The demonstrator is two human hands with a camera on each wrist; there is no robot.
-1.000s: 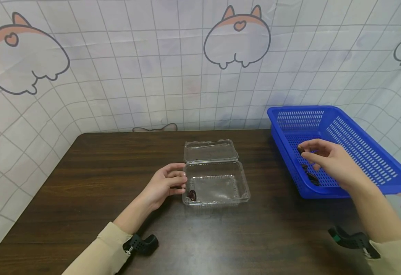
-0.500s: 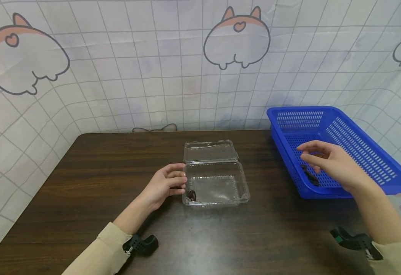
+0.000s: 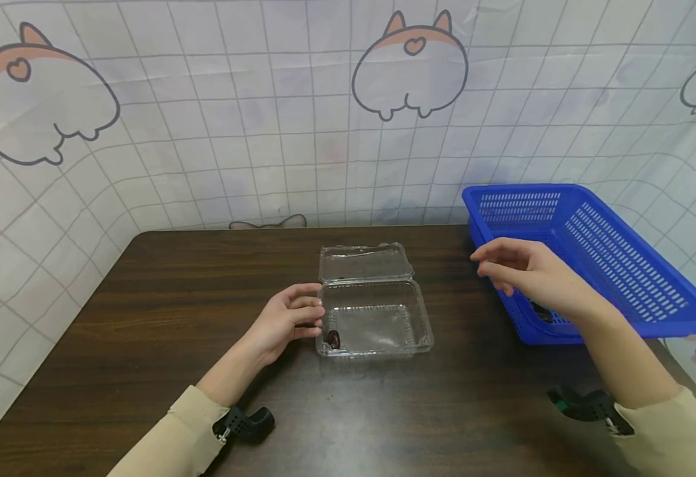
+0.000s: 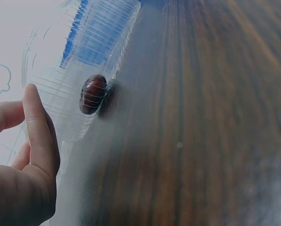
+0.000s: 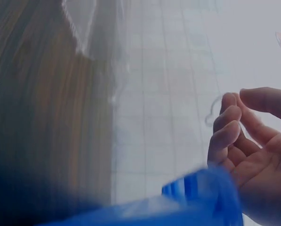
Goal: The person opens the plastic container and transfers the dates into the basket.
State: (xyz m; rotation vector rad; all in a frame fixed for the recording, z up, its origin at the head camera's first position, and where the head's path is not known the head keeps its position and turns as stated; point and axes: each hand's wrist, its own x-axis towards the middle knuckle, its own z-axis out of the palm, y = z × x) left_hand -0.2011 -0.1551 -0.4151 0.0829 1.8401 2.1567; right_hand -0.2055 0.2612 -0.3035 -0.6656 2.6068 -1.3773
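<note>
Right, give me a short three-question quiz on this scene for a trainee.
1. True or false: the lid of the clear plastic box is open.
2. How many dark dates lie in that box?
3. Where is the right hand? A: inside the box. B: above the near left corner of the blue basket. C: flat on the table.

Key: 1 true. 2 one. 3 B. The left hand touches the box's left side.
</note>
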